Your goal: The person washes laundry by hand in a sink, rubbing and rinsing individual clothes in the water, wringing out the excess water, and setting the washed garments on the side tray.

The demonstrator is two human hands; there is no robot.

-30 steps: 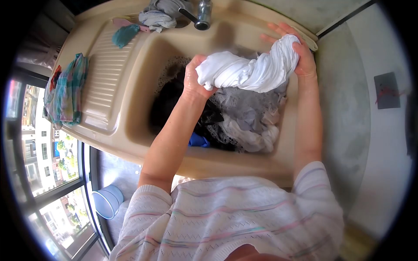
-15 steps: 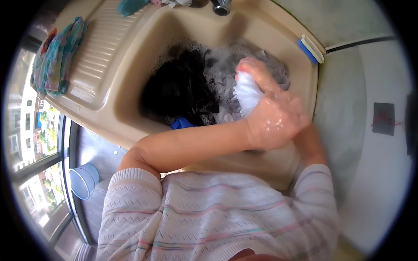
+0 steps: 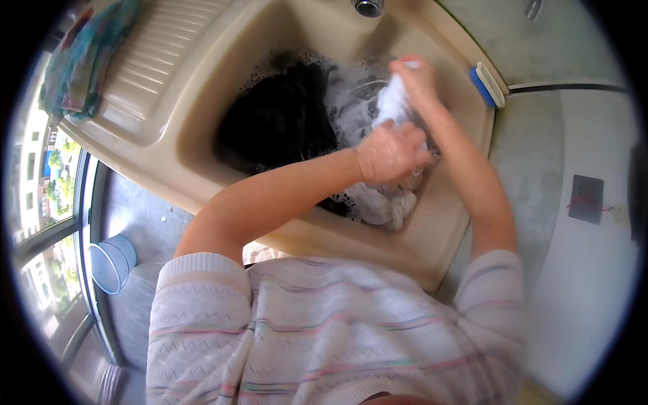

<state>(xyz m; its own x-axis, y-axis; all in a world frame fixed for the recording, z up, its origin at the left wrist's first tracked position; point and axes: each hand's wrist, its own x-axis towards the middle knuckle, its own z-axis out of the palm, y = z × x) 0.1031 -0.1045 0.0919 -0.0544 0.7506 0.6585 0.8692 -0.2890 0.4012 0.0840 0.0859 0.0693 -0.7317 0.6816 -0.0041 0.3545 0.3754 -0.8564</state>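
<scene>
A twisted white cloth (image 3: 392,101) is stretched between both my hands above the soapy water. My right hand (image 3: 417,81) is closed around its far end, toward the tap side of the basin. Nearer to me, my left hand (image 3: 393,154) is wrapped round the lower part, wet and with its fingers curled. Pale wet fabric (image 3: 383,206) lies bunched below my left hand against the basin's near wall; whether it belongs to the same cloth I cannot tell. A dark heap of clothing (image 3: 277,121) soaks in the left of the basin.
The beige sink (image 3: 196,128) has a ribbed washboard (image 3: 158,61) at left, with a colourful patterned cloth (image 3: 84,67) over its edge. A tap (image 3: 368,7) is at the back. A blue-and-white brush (image 3: 487,86) rests on the right rim. A light-blue bucket (image 3: 113,264) stands on the floor.
My hands have moved apart: the right one away toward the tap, the left one leftward off the right wrist. Pale fabric at the near wall has come into view. The camera view has shifted slightly.
</scene>
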